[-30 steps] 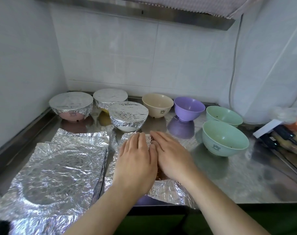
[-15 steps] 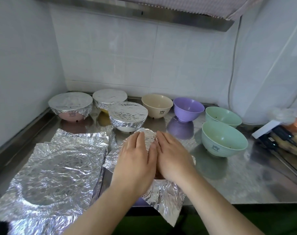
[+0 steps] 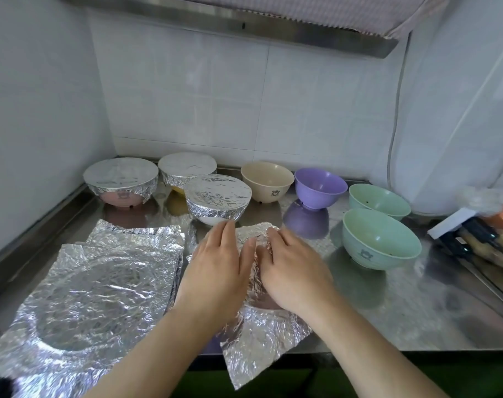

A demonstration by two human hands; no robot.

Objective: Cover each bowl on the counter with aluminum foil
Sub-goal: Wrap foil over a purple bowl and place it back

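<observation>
Eight bowls could be counted on the stainless steel counter (image 3: pixel 388 317). Three round bowls at the far left were already covered with crinkled aluminium foil: a pink foil-covered bowl (image 3: pixel 121 180) nearest the left wall, a yellow foil-covered bowl (image 3: pixel 187 171) beside it to the right, and a white foil-covered bowl (image 3: pixel 218 200) set nearer, in front of the yellow one. Four bowls were seen uncovered: one round beige bowl (image 3: pixel 267 181) at the far middle, one round purple bowl (image 3: pixel 320 188) just to its right, and two round pale green bowls further right, a far green bowl (image 3: pixel 379 201) and a near green bowl (image 3: pixel 381 239), close together. The eighth bowl was almost wholly hidden beneath a loose sheet of silver aluminium foil (image 3: pixel 261 334) at the near middle of the counter, only a dark patch of it being glimpsed between the wrists. One corner of that sheet was seen hanging over the near counter edge. A stack of spare crumpled foil sheets (image 3: pixel 101 288) was laid flat at the near left; their number could not be told. The left hand (image 3: pixel 215 271) was spread with fingers straight and together, palm pressed down on the draped foil. The right hand (image 3: pixel 290 271) was laid just beside it, fingers slightly bent over the foil's far edge, also pressing; nothing was pinched or gripped by either hand. Some dark cables and a white box (image 3: pixel 456 222) were lying at the far right.
</observation>
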